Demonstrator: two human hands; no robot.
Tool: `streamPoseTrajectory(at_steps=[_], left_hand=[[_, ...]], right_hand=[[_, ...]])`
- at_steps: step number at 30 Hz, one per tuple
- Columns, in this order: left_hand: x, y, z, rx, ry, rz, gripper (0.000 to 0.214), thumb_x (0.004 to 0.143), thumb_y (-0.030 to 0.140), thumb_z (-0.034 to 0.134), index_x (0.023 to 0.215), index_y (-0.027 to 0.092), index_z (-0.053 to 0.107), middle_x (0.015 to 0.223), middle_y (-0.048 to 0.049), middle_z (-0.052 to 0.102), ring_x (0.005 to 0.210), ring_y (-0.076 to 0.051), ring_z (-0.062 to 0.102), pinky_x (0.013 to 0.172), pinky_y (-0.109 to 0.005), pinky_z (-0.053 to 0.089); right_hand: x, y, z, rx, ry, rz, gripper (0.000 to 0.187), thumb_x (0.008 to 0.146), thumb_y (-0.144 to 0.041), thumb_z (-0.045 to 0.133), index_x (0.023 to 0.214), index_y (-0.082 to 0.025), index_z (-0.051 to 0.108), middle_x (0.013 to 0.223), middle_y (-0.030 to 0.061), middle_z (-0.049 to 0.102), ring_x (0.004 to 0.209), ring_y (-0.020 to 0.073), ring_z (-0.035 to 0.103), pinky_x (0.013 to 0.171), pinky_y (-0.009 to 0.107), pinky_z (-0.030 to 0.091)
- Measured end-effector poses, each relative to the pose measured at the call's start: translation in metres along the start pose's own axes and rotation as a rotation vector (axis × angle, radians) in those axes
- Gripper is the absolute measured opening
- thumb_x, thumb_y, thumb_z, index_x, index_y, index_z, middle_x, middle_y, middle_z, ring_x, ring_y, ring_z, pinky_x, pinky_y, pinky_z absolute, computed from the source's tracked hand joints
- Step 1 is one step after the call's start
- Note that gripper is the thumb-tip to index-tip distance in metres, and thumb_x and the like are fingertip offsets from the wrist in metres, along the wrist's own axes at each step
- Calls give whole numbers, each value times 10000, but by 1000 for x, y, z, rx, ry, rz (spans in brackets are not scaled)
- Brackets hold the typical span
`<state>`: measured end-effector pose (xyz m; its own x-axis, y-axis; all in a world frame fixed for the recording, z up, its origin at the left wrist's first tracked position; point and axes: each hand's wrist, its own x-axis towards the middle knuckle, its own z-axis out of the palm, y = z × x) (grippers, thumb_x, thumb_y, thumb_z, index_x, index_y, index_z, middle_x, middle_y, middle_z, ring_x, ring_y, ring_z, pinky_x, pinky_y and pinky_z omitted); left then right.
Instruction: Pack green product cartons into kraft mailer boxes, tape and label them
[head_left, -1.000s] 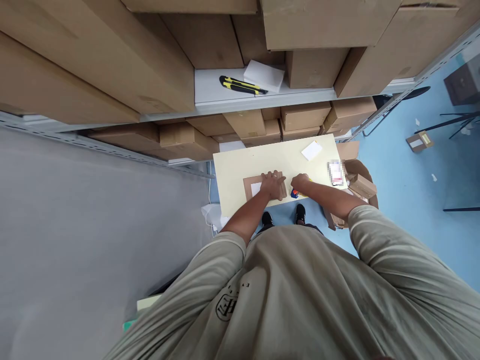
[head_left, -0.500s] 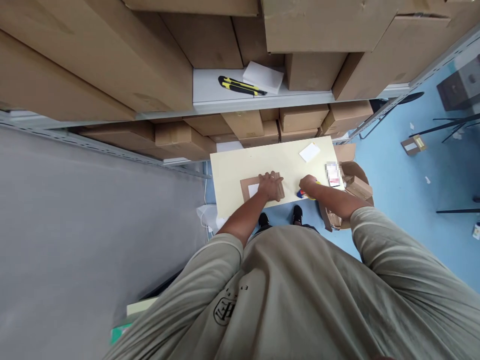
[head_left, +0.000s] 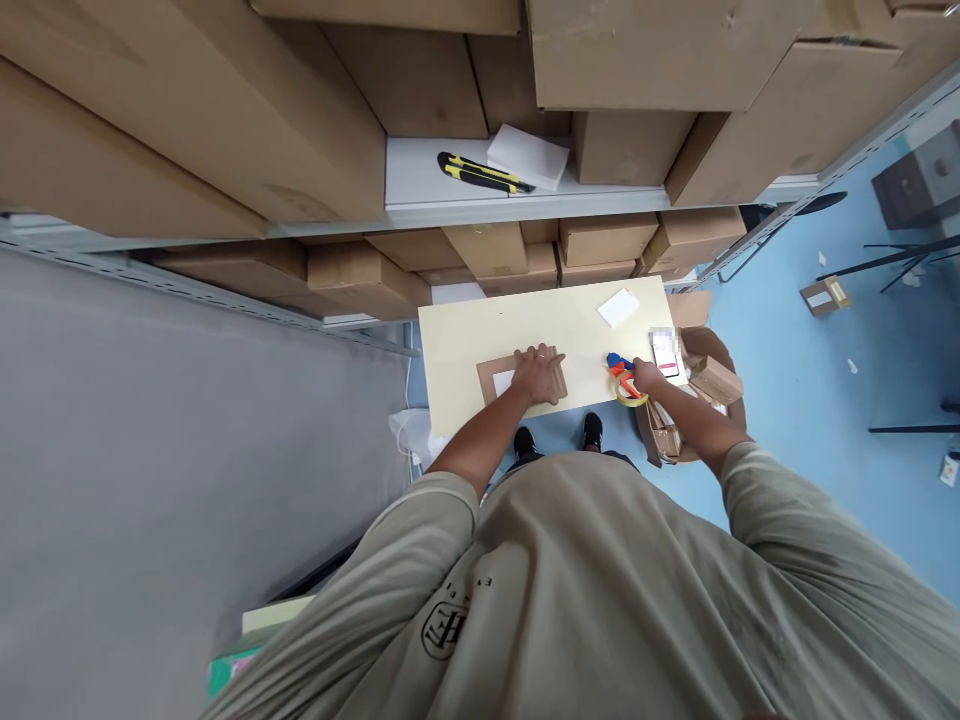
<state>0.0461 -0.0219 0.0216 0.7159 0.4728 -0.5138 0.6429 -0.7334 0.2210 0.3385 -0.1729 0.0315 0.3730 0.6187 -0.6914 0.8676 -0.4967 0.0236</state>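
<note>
A flat brown cardboard parcel (head_left: 496, 376) with a white label lies on the small cream table (head_left: 480, 335). My left hand (head_left: 538, 373) rests flat on its right half, fingers stretched out. My right hand (head_left: 646, 377) is closed round a tape dispenser (head_left: 622, 375) with blue and orange parts and a yellow roll, at the table's front right edge. A phone (head_left: 664, 351) lies just beyond that hand.
A white card (head_left: 619, 307) lies at the table's far right. A round bin (head_left: 701, 385) of cardboard pieces stands to the right. Shelves of brown boxes (head_left: 487, 245) rise behind; a yellow-black utility knife (head_left: 480, 172) and white foam block (head_left: 527, 156) sit on one shelf. Blue floor lies on the right.
My right hand has moved rightwards along the table's front edge with the tape dispenser, away from the parcel. My left hand has stayed on the parcel.
</note>
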Motion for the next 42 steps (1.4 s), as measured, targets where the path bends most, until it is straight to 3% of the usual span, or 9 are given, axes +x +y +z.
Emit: streamPoseTrajectory(at_steps=[6, 11, 16, 19, 23, 29, 33, 38, 42], left_hand=[[-23, -20, 6, -134, 220, 56, 1397, 589, 542, 978, 1803, 202, 374, 1774, -278, 393, 1547, -570, 389, 1311, -675, 230], [-50, -42, 13, -317, 440, 126, 1444, 537, 478, 1000, 1785, 196, 332, 1764, -259, 383, 1610, -558, 360, 1362, -674, 239], [-61, -40, 21, -459, 581, 182, 1424, 494, 421, 1019, 1743, 177, 381, 1745, -263, 393, 1630, -586, 342, 1375, -731, 251], [-61, -29, 19, -504, 648, 214, 1399, 477, 402, 1013, 1717, 166, 411, 1737, -264, 394, 1624, -594, 352, 1371, -736, 279], [-62, -21, 8, -532, 718, 199, 1370, 485, 386, 1006, 1706, 210, 410, 1719, -239, 428, 1615, -576, 388, 1334, -733, 357], [-66, -27, 10, -493, 795, 192, 1382, 532, 554, 1018, 1705, 203, 377, 1689, -257, 470, 1597, -553, 425, 1342, -744, 325], [-68, -25, 20, -510, 819, 237, 1366, 504, 496, 1025, 1692, 210, 416, 1682, -249, 472, 1579, -541, 440, 1323, -746, 349], [-73, -24, 17, -579, 860, 193, 1338, 448, 408, 1046, 1643, 219, 472, 1651, -244, 480, 1581, -553, 434, 1315, -747, 374], [-79, -29, 5, -696, 994, -10, 1440, 497, 469, 1071, 1702, 229, 321, 1698, -242, 378, 1643, -515, 380, 1356, -687, 373]], right_hand=[[2, -12, 44, 235, 37, 119, 350, 1126, -269, 605, 1430, -94, 608, 1286, 228, 771, 1110, 270, 795, 859, 297, 609], [-4, -24, 56, 387, 189, 121, 694, 1012, -266, 695, 1646, -90, 475, 1609, 310, 570, 1475, 415, 632, 1182, 531, 574], [-6, -80, 18, 659, 579, -471, 757, 1094, -380, 563, 1779, -140, 349, 1821, 227, 409, 1731, 343, 350, 1444, 582, 299], [-8, -128, -12, 620, 584, -767, 828, 1155, -580, 477, 1847, -192, 239, 1927, 183, 244, 1813, 346, 163, 1461, 642, 196], [-22, -163, -22, 478, 493, -914, 1001, 1133, -751, 443, 1889, -198, 88, 1959, 189, 106, 1827, 412, 48, 1437, 755, 90], [-60, -145, 28, 466, 443, -978, 1061, 1139, -726, 470, 1885, -209, -80, 1962, 180, 85, 1828, 391, 73, 1462, 709, 141], [-79, -123, 58, 497, 414, -985, 1088, 1124, -740, 508, 1889, -197, -44, 1957, 202, 91, 1828, 385, 87, 1463, 696, 170], [-84, -84, 64, 510, 362, -1071, 965, 1106, -726, 536, 1871, -216, 242, 1897, 196, 339, 1776, 371, 316, 1445, 677, 267], [-76, -60, 59, 725, 527, -793, 786, 1103, -693, 547, 1753, -255, 487, 1739, 182, 584, 1643, 368, 534, 1414, 668, 352]])
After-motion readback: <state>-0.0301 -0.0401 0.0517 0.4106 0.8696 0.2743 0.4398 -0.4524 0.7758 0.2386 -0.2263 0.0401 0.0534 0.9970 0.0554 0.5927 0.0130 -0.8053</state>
